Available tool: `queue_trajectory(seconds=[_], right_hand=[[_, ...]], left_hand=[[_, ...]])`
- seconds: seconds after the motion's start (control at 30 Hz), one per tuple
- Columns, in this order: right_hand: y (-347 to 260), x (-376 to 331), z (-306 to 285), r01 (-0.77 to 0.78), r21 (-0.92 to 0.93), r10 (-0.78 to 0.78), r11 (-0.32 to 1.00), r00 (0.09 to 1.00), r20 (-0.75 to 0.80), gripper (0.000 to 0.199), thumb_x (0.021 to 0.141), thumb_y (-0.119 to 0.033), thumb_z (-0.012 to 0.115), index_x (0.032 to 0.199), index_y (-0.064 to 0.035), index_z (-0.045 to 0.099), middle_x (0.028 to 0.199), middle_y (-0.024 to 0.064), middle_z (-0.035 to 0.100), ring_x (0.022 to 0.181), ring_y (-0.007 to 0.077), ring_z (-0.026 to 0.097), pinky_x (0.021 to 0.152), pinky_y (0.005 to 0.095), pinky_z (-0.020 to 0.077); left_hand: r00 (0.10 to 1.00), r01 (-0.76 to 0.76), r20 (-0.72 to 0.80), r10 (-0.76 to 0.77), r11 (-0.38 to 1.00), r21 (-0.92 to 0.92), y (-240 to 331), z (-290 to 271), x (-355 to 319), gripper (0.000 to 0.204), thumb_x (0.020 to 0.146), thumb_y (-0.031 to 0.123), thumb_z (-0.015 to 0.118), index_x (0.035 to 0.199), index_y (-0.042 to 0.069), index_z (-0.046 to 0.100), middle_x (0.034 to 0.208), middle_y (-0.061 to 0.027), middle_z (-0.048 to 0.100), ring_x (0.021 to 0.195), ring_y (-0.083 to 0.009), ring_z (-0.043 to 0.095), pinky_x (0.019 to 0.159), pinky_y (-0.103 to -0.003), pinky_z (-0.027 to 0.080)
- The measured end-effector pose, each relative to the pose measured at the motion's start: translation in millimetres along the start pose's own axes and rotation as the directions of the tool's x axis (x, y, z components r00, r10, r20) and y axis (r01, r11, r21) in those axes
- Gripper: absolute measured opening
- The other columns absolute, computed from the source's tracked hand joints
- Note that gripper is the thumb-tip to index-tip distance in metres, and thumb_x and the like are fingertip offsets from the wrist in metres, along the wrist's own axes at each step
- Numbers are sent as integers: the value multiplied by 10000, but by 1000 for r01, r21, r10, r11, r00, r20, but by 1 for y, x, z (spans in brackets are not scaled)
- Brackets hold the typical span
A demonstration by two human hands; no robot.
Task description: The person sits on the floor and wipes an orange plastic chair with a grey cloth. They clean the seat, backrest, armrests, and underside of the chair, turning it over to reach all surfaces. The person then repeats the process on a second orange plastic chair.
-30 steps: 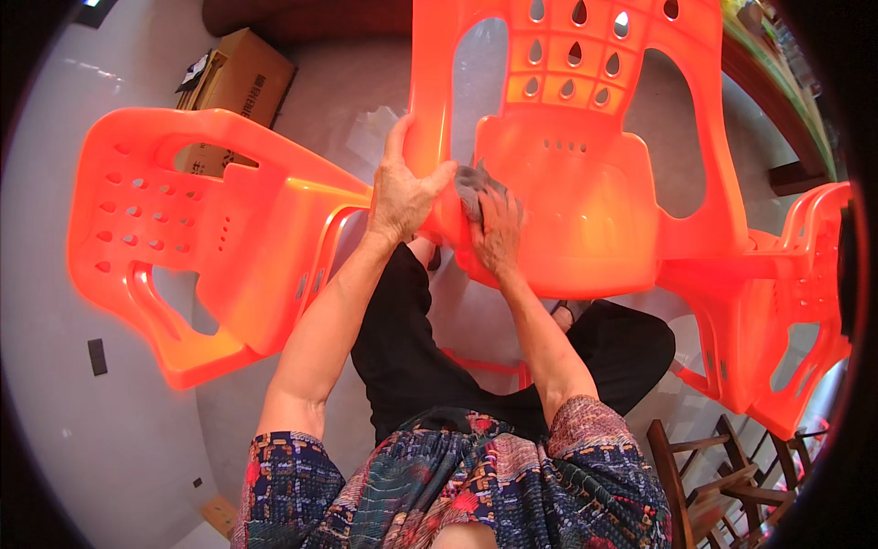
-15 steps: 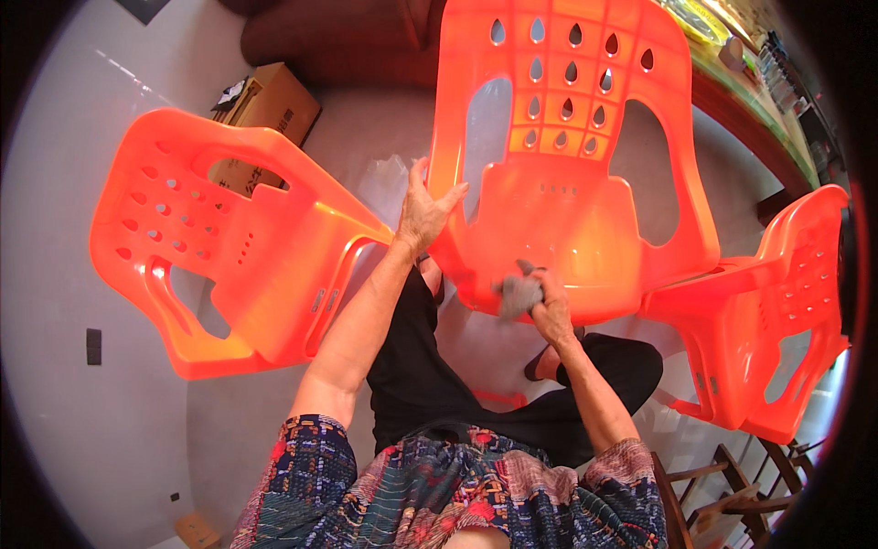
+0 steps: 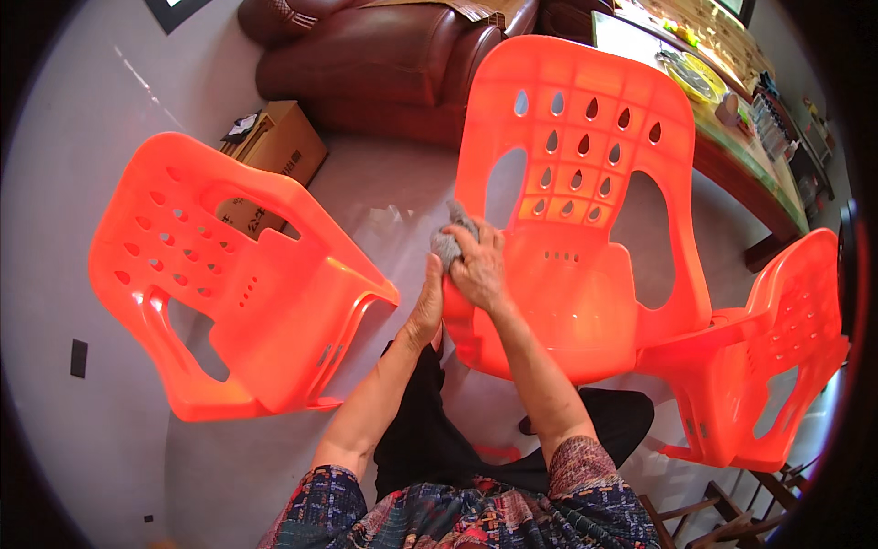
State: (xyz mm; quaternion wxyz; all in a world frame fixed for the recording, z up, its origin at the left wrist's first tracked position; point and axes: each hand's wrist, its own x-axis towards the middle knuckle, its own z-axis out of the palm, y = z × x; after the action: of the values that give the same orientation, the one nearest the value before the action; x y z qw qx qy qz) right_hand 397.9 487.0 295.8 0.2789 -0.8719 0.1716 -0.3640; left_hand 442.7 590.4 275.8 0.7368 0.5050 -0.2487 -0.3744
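Observation:
An orange plastic armchair (image 3: 572, 316) stands in front of me, facing my lap, with teardrop holes in its backrest. My right hand (image 3: 481, 267) is closed around a grey cloth (image 3: 447, 247) and presses it on the chair's left armrest, near the front. Just below the cloth, my left hand (image 3: 428, 306) grips the outer side of that same armrest; its fingers are partly hidden.
Another orange armchair (image 3: 274, 316) stands at the left and a third (image 3: 722, 366) at the right, touching the middle one. A cardboard box (image 3: 288, 137), a dark red leather sofa (image 3: 366, 69) and a long table (image 3: 764, 174) lie beyond. Wooden furniture (image 3: 722, 512) is at lower right.
My right hand has carried the cloth from the seat's front edge up and left onto the armrest. My left hand has slid down the armrest toward me. The view has tilted up.

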Motion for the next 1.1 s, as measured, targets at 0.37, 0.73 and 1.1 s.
queue_trajectory(seconds=[0.37,0.73,1.1], right_hand=[[43,111,35,-227,9,221,974,939,-262,551,747,-169,665,1265,-218,482,1468,154,181,1108,370,474,823,422,499],[34,-90,26,-474,840,525,263,801,288,361,962,-188,455,1275,-8,474,1226,90,490,1156,194,462,992,324,372],[5,-162,38,-297,784,465,545,885,12,434,872,-57,573,1273,-59,406,1266,109,453,1135,191,458,983,328,368]], left_hand=[[977,-190,-6,212,889,416,4,9,2,626,977,229,440,1466,-10,131,1481,-176,279,1374,-255,276,1113,-346,231],[979,-184,-28,201,939,291,1,5,7,576,985,256,421,1463,24,199,1453,-129,339,1329,-204,335,1086,-311,276],[987,-112,-71,147,925,363,3,11,7,555,977,220,382,1456,3,206,1436,-141,356,1303,-204,372,1083,-316,290]])
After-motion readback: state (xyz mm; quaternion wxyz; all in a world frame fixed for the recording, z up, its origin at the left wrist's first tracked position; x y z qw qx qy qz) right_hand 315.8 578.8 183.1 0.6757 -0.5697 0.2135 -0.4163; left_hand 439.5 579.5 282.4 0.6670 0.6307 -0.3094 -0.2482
